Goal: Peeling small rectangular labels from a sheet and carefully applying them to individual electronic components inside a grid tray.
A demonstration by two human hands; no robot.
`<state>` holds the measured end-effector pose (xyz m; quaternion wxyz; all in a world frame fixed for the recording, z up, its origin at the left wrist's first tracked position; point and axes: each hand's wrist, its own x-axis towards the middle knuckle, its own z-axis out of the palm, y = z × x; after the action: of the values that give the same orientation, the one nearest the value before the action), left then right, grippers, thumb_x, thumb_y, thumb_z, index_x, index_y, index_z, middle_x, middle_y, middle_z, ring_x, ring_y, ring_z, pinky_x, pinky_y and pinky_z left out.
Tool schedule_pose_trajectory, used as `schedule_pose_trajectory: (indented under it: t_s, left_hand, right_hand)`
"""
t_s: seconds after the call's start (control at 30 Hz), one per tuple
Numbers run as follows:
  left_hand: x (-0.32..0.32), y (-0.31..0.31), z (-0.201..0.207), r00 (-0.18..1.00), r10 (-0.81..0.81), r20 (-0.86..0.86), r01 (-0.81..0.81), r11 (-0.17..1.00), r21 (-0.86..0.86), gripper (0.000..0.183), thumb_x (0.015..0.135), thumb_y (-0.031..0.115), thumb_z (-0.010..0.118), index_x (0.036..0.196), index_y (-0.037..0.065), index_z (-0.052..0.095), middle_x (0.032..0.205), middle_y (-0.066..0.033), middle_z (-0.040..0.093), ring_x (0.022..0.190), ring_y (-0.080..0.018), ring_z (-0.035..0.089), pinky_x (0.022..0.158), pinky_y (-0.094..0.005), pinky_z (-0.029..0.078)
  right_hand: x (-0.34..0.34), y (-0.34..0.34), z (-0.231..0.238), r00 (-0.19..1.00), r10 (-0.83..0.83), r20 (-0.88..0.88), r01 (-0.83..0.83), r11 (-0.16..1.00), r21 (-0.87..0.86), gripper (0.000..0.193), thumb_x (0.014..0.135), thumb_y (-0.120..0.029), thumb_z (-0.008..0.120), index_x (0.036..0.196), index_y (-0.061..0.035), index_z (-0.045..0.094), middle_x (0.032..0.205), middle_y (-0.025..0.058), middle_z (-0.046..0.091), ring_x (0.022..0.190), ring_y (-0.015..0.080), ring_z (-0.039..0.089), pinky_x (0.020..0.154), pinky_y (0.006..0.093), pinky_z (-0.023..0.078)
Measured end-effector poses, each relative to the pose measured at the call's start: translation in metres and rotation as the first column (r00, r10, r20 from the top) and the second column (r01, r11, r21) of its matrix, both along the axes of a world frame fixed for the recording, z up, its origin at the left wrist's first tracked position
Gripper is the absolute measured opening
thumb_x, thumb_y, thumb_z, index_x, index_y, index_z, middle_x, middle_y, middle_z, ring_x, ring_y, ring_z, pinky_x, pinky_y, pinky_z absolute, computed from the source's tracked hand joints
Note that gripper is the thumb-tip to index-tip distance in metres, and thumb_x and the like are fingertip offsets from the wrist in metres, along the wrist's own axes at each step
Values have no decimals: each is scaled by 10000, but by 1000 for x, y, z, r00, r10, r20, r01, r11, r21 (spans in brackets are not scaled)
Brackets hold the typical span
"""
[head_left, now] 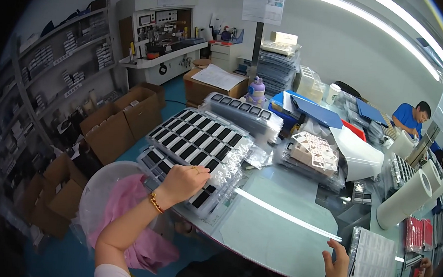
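Note:
At the table's left side, my left hand point(182, 183) reaches over a clear plastic tray point(199, 141) with rows of black rectangular pieces beside white strips. Its fingers are drawn together at the tray's near part; what they hold, if anything, is hidden. A second tray point(153, 160) with similar dark pieces shows beneath, left of my wrist. My right hand point(337, 265) hovers at the front edge, fingers apart and holding nothing. Between both hands lies a pale green glass-like mat point(283, 216). Next to my right hand rests a stack of whitish compartment trays point(373, 256).
Behind the mat stand wrapped bundles with printed cards point(315, 151). White rolls point(405, 200) rise at right. Another person's hand point(421, 276) is at lower right; a person in blue point(409, 119) sits farther back. A white bin with pink cloth point(131, 220) stands below, at left.

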<state>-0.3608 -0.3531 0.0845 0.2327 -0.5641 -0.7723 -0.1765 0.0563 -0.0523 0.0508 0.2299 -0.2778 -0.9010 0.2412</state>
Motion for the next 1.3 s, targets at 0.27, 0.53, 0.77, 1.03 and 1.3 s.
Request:
schedule_pose_trajectory:
  t_s: [0.27,0.53,0.77,1.03,1.3]
  left_hand:
    - [-15,-2,-1,972,-120,-200,96,987,-129,165,840,113,724,999,70,723,1055,-70,748,925,-220,746,742,-317,610]
    - [-27,-4,3,897,-264,-354,255,964,-74,87,863,89,638,933,53,673,935,-67,725,818,-206,730,652,-304,588]
    - [-32,-1,43,985,15,-170,30,965,259,163,872,47,693,1029,88,685,963,-78,722,670,-210,687,578,-333,518]
    - [26,66,133,941,-330,79,122,547,828,103,1053,97,577,1048,20,646,1012,-61,752,842,-68,622,718,-220,480]
    - [121,161,114,142,-955,259,327,292,899,127,1057,152,567,1119,45,540,1082,-163,693,1076,-283,684,1017,-429,531]
  right_hand:
    - [-1,-4,-5,999,46,-3,-46,999,17,378,899,-38,710,1260,19,616,1121,190,712,1055,334,691,942,402,523]
    - [8,-5,-12,998,57,-22,-58,998,-34,360,910,-35,700,1256,25,624,1077,187,724,1010,324,703,907,385,537]
    - [10,-7,-8,993,96,-65,-104,988,-117,345,919,-21,691,1255,27,629,1073,187,733,985,292,714,899,367,541]
    - [-22,-17,11,977,161,-138,-177,977,-116,519,885,-30,736,1374,-12,565,1306,192,652,1174,291,650,944,387,527]
    - [-40,4,54,889,89,-450,-23,988,151,1047,779,-234,878,1607,-55,263,1662,168,298,1535,317,290,1207,466,309]
